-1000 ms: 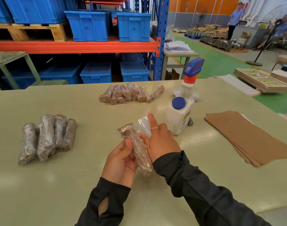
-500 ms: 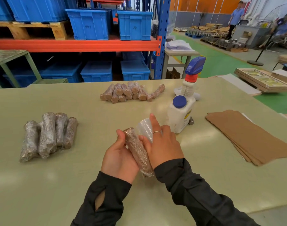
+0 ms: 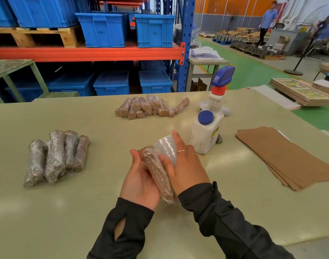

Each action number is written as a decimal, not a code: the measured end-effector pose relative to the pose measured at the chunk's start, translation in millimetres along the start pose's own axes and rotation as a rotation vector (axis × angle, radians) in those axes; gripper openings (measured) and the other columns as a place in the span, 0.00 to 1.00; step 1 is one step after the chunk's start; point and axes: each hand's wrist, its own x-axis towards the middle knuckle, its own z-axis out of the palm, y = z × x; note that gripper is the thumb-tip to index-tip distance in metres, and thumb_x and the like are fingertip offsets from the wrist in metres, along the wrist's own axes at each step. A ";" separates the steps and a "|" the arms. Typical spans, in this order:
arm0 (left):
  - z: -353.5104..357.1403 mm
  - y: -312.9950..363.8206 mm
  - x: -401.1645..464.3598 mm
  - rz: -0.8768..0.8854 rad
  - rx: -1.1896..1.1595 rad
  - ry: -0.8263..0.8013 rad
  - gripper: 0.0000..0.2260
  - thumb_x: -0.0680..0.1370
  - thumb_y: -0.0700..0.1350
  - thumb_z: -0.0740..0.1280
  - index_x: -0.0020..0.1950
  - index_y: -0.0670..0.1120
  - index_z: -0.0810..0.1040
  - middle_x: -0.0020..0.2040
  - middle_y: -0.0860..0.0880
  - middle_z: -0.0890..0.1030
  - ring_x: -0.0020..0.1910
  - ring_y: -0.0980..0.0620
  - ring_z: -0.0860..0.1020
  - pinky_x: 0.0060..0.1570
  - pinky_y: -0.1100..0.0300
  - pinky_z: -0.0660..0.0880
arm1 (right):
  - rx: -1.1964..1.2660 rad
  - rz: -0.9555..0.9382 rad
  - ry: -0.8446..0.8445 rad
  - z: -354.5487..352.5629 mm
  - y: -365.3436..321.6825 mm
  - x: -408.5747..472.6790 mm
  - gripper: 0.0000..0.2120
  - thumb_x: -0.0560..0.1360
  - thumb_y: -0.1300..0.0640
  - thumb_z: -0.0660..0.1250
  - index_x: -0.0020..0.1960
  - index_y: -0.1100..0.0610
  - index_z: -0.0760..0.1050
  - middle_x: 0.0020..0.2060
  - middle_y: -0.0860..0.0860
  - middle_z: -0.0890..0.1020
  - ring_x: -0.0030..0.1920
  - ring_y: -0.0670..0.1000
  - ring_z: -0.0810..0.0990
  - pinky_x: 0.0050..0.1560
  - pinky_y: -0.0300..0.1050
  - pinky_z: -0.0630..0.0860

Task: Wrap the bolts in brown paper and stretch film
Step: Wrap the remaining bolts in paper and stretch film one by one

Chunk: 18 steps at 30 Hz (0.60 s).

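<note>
Both hands raised just above the desk (image 3: 85, 212), forearms in black sleeves (image 3: 225, 217) coming in from the lower edge. Left hand (image 3: 139, 182) palm up, cradling the wrapped bolt (image 3: 157, 172) from the left, thumb along its upper end, fingers curled under it. Right hand (image 3: 186, 165) pressed against the bolt's right side, thumb laid on the paper, index finger stretched straight along a loose flap of stretch film (image 3: 166, 148) that stands up clear of the bundle. Ring on one right finger.

Bolt itself hidden under brown paper and film; only a tilted, long brown roll to make out, its lower end poking out between the wrists. Left fingers mostly out of sight behind the roll. Film roll not identifiable.

On the desk to the left, a row of film-wrapped bundles (image 3: 55, 157) lying side by side. Further back, a heap of paper-wrapped bundles (image 3: 150, 107), no film visible on them. To the right, a white bottle with blue cap (image 3: 206, 133), a spray bottle (image 3: 218, 92) behind it, a bare bolt end (image 3: 219, 140) peeping out beside the white bottle. Far right, a stack of brown paper sheets (image 3: 283, 156), flat.

Behind the desk, blue crates (image 3: 104, 30) on an orange-beamed rack, contents not visible.
</note>
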 end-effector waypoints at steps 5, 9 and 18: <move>-3.8 -1.6 9.8 0.080 0.145 0.167 0.31 0.72 0.66 0.55 0.63 0.43 0.73 0.54 0.44 0.79 0.51 0.47 0.79 0.52 0.49 0.73 | 0.155 0.132 0.015 5.2 -4.7 -1.0 0.40 0.75 0.41 0.60 0.75 0.48 0.38 0.65 0.54 0.65 0.64 0.55 0.67 0.62 0.47 0.66; -4.8 0.3 3.0 0.066 0.182 0.161 0.32 0.66 0.68 0.58 0.54 0.44 0.77 0.43 0.43 0.84 0.42 0.47 0.83 0.40 0.51 0.77 | 0.207 0.290 -0.071 5.7 -1.7 9.5 0.43 0.71 0.39 0.65 0.75 0.56 0.48 0.66 0.57 0.67 0.66 0.56 0.67 0.64 0.46 0.65; -18.4 0.2 2.6 0.168 0.373 0.194 0.17 0.65 0.43 0.70 0.53 0.40 0.80 0.47 0.44 0.84 0.44 0.49 0.83 0.46 0.54 0.80 | 0.403 0.334 -0.216 3.7 11.6 19.6 0.36 0.71 0.36 0.63 0.69 0.56 0.56 0.51 0.49 0.73 0.49 0.50 0.74 0.50 0.41 0.69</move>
